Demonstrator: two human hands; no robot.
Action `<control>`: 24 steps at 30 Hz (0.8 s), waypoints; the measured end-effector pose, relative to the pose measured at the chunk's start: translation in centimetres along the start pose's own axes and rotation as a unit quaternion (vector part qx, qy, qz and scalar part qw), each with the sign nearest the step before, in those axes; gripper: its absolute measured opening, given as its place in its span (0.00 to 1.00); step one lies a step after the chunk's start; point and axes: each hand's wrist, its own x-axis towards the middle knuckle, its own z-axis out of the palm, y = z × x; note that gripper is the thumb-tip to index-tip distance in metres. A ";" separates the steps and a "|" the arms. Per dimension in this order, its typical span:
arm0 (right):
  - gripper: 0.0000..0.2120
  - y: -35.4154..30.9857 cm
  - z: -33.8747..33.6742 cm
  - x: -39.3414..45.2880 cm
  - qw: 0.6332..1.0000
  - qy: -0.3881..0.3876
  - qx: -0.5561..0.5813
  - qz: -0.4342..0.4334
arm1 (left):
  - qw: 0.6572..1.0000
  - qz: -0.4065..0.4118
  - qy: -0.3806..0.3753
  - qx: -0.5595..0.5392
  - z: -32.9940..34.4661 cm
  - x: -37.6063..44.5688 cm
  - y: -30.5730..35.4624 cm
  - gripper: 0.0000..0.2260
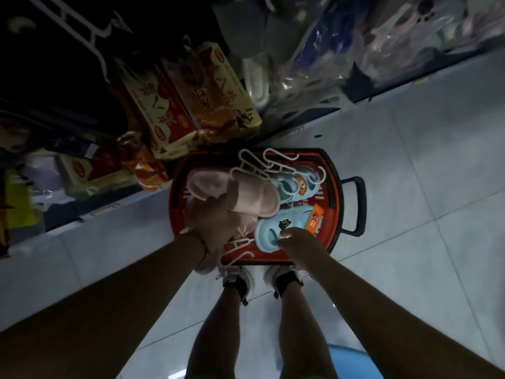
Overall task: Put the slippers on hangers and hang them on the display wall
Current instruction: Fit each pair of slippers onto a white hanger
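A red shopping basket (pixel 334 187) stands on the floor in front of my feet. In it lie a fluffy pink slipper (pixel 246 195), two light-blue slippers (pixel 296 184) (pixel 273 228) with cartoon patches, and several white plastic hangers (pixel 257 165). My left hand (pixel 216 225) grips the pink slipper at its near edge; a second pink slipper shows partly under that hand. My right hand (pixel 297 243) holds the near end of the closer blue slipper, which carries an orange tag (pixel 315 218).
Low shelves to the left hold red-and-yellow boxes (pixel 175 105) and orange packets (pixel 144 170). Bagged goods (pixel 355 45) fill the shelf at upper right. The basket's black handle (pixel 358 203) sticks out to the right. A blue stool (pixel 358 362) stands behind my legs on pale floor tiles.
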 end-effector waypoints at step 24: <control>0.15 -4.1 0.6 0.2 0.897 0.175 0.405 -0.022 | 0.911 -0.104 0.039 -0.396 2.5 -3.0 3.5 0.12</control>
